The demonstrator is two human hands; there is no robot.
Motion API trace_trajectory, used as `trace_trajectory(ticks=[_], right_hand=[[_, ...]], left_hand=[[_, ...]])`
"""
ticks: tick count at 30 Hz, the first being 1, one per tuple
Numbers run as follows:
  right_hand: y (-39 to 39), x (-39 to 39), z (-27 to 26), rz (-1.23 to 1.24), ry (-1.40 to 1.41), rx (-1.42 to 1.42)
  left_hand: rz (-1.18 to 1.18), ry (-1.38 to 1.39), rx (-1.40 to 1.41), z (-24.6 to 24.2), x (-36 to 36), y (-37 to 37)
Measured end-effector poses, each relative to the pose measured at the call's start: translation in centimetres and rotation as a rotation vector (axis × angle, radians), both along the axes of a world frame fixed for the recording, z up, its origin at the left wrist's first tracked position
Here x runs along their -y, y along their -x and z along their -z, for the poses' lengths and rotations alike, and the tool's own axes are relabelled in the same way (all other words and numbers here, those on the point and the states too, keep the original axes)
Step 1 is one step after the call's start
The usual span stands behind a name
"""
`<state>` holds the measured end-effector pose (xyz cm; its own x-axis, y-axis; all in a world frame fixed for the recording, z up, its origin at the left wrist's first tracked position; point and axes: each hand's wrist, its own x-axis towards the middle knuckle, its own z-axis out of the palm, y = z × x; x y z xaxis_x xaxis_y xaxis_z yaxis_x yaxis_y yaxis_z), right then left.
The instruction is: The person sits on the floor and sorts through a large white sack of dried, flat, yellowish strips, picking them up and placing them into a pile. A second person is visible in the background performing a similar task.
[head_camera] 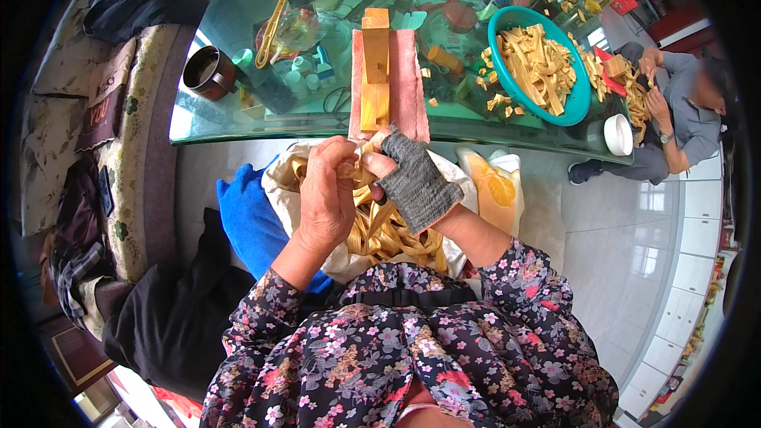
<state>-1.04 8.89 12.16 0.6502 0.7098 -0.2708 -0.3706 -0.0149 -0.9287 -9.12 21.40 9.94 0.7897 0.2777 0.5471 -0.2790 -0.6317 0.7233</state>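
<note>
My left hand [328, 193], bare, and my right hand [410, 178], in a grey fingerless glove, meet at the glass table's near edge. Both grip a pale tan strip [355, 171] between their fingers; its ends are partly hidden. Below them, long tan strips [389, 232] fill an open white cloth sack [279, 181] on my lap. Just beyond my fingers, a wooden block tool [376, 59] lies lengthwise on a pink towel [407, 80]. To the right, a teal plastic basin [496, 65] holds many cut tan pieces [535, 65].
On the glass table [469, 131] stand a dark metal mug [209, 73] at left and a white cup [618, 134] at right. A yellow fly swatter [278, 18] lies beyond the mug. Another person [684, 89] handles strips at the far right.
</note>
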Motion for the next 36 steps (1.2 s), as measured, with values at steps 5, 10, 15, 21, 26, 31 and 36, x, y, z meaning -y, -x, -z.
trace_trajectory(ticks=[5, 10, 15, 21, 26, 31, 36], right_hand=[[-0.6, 1.0, 0.9, -0.116, -0.185, -0.426], [0.2, 1.2, 1.3, -0.039, -0.178, -0.698], [0.4, 2.0, 0.8, -0.016, 0.179, 0.800], [-1.6, 3.1, -0.4, -0.087, 0.250, 1.238], [-2.4, 3.6, -0.1, -0.091, 0.174, 0.753], [-0.9, 2.7, -1.8, -0.151, 0.118, 0.671], [-1.8, 2.4, -1.5, -0.093, 0.112, 0.045]], left_hand=[[0.128, -0.077, -0.036, -1.0, -0.1, -0.5], [0.131, -0.038, -0.242, -0.5, -0.7, -0.6], [0.111, 0.154, -0.388, 0.5, -0.3, -0.4], [0.523, 1.311, -0.465, -0.1, 0.4, -0.4], [0.578, 1.116, -0.471, -0.6, -0.8, -0.8], [0.396, 0.924, -0.264, 0.4, -1.2, -1.2], [0.172, 0.829, -0.280, -0.4, 0.6, -0.4]])
